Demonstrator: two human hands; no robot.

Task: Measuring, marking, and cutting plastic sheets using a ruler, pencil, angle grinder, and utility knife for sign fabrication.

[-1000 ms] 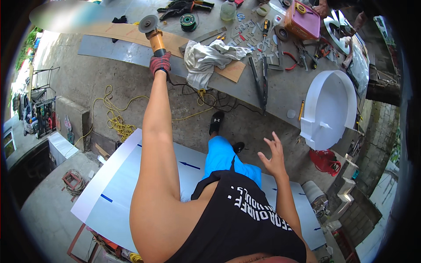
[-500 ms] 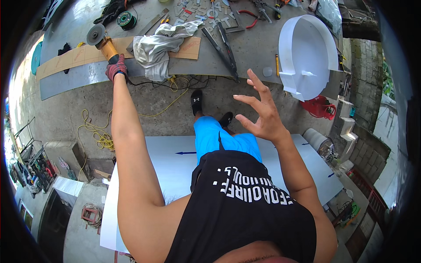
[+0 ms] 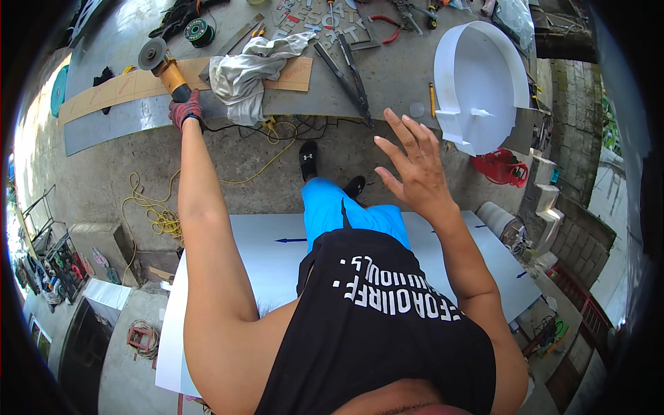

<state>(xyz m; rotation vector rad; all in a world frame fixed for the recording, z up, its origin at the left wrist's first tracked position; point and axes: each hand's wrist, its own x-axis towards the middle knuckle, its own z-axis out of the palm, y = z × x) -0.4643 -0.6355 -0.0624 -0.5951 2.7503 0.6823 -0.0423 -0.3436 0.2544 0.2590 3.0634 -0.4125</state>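
Note:
My left hand (image 3: 185, 111), in a red and grey work glove, is wrapped round the rear of a yellow angle grinder (image 3: 168, 75). The grinder rests at the table's left side, over a strip of brown cardboard (image 3: 128, 86), its grey disc pointing away from me. My bare right hand (image 3: 419, 166) is held up in the air short of the table's near edge, fingers apart with nothing in them. Beyond it, to the right, a white letter-like shell with raised walls (image 3: 482, 90) lies on the table. A crumpled white cloth (image 3: 242, 76) is just right of the grinder.
Black-handled long shears or tongs (image 3: 349, 76), red-handled pliers (image 3: 387, 28), cut metal letters (image 3: 311, 21) and a green wire spool (image 3: 199, 32) lie on the metal table (image 3: 401, 69). Yellow cord (image 3: 160, 220) trails across the floor. A white sheet (image 3: 263, 242) spreads beneath me.
My right hand has turned so its back shows more, with its fingers closer together. My left hand stays on the angle grinder, nearly still. The view has shifted slightly.

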